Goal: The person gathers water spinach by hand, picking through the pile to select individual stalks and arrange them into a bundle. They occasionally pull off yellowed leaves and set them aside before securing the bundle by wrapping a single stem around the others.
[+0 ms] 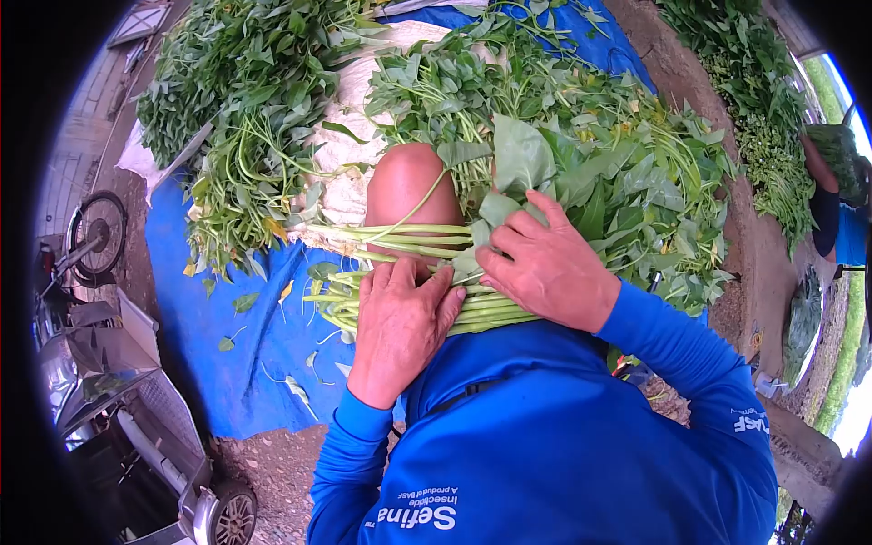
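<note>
A bundle of water spinach [500,309] lies across my lap, its pale green stems to the left and its broad leaves to the right. My left hand [400,318] is closed over the stems, fingers curled and thumb pressed along them. Just to the right, my right hand [549,263] bends its fingers around the upper stems and leaf bases, with the index finger against a large leaf [522,154]. Several stems [418,239] run over my bare knee [413,186]. The undersides of both hands' fingers are partly hidden.
Heaps of leafy stems [245,82] lie on a blue tarp [218,336] and a whitish sack [350,163]. A motorbike wheel [97,238] and a vehicle part [118,400] stand at left. More greens [772,154] and another person's blue clothing [851,234] are at right.
</note>
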A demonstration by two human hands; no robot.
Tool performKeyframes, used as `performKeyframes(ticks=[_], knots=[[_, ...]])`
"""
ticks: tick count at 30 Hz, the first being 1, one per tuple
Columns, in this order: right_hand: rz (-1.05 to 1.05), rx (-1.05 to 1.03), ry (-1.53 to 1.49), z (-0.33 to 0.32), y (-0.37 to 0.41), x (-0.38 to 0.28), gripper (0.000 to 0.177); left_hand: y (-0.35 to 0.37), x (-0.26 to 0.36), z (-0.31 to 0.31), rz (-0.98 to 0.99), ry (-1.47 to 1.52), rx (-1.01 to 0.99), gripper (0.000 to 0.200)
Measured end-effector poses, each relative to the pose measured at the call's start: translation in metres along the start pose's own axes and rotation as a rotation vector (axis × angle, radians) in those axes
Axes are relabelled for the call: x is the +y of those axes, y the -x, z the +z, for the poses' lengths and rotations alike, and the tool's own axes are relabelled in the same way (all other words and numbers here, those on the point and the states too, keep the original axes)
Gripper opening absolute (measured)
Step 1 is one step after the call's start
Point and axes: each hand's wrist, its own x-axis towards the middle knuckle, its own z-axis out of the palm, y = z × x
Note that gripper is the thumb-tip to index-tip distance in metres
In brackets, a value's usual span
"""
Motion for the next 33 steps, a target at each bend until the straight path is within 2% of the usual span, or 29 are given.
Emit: performKeyframes(ticks=[2, 5, 7, 9, 10, 11, 14, 15, 18, 20, 24, 27, 30, 31, 33], knots=[[0.037, 0.037, -0.008, 0.002, 0.006, -0.007, 0.029, -0.008, 0.002, -0.013, -0.008, 0.079, -0.024, 0.031], [0.131, 0.057, -0.078, 0.0, 0.009, -0.012, 0.031, -0.038, -0.007, -0.016, 0.049, -0.172, 0.189, 0.045], [0.207, 0.072, -0.079, -0.007, 0.007, -0.012, 0.032, -0.05, -0.024, -0.001, 0.022, -0.271, 0.238, 0.05], [0.176, 0.159, 0.02, -0.011, 0.013, -0.004, 0.034, -0.049, -0.026, -0.003, -0.112, -0.161, 0.084, 0.042], [0.204, 0.122, 0.014, -0.011, 0.022, -0.002, 0.036, -0.047, -0.026, -0.003, -0.175, -0.106, 0.001, 0.039], [0.233, 0.085, 0.009, -0.011, 0.031, 0.0, 0.038, -0.042, -0.029, 0.005, -0.167, -0.085, 0.076, 0.026], [0.379, 0.048, -0.036, -0.005, 0.048, -0.023, 0.041, -0.03, -0.025, 0.008, -0.215, 0.054, 0.13, 0.016], [0.395, 0.108, -0.032, 0.0, 0.047, -0.027, 0.045, -0.028, -0.026, 0.01, -0.22, 0.131, 0.198, 0.008], [0.494, 0.171, -0.117, 0.0, 0.044, -0.027, 0.049, -0.021, -0.03, 0.005, 0.038, 0.172, 0.191, 0.011], [0.491, 0.132, -0.205, -0.013, 0.042, -0.024, 0.051, -0.018, -0.031, -0.001, 0.108, 0.127, 0.099, 0.015], [0.341, 0.076, -0.132, -0.014, 0.045, -0.013, 0.049, -0.02, -0.028, -0.015, 0.215, 0.069, -0.033, 0.022], [0.318, 0.122, -0.086, -0.006, 0.05, -0.016, 0.041, -0.031, -0.016, -0.025, 0.083, 0.206, -0.089, 0.02], [0.318, 0.139, -0.072, -0.003, 0.05, -0.023, 0.039, -0.066, 0.007, -0.026, 0.078, -0.027, -0.167, 0.025], [0.316, 0.13, -0.07, -0.006, 0.05, -0.024, 0.039, -0.087, 0.017, -0.018, 0.05, 0.025, -0.235, 0.038], [0.32, 0.14, -0.068, -0.012, 0.05, -0.029, 0.039, -0.131, 0.029, 0.007, -0.043, 0.126, -0.577, 0.053]])
